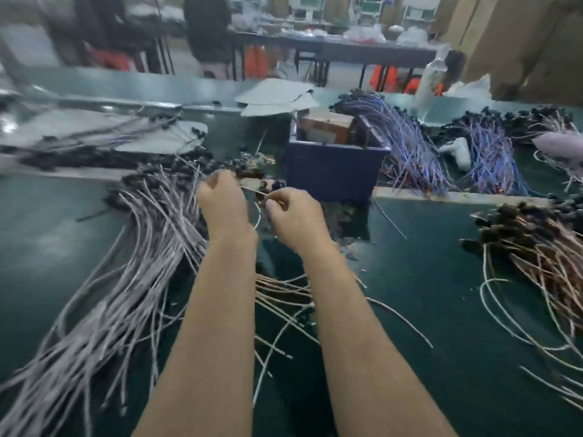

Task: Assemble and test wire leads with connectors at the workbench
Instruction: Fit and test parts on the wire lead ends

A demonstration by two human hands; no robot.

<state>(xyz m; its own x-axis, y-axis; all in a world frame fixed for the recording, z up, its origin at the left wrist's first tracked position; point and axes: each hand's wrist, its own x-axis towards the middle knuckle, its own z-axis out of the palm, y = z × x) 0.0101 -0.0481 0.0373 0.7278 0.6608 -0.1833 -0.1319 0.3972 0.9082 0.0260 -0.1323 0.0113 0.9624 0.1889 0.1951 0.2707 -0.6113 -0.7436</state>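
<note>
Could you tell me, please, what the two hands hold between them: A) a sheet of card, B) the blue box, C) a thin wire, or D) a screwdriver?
C: the left hand and the right hand each pinch a thin wire that runs between them.

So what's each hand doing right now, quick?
Left hand: pinching a thin wire lead.
Right hand: pinching the same lead's other part.
</note>
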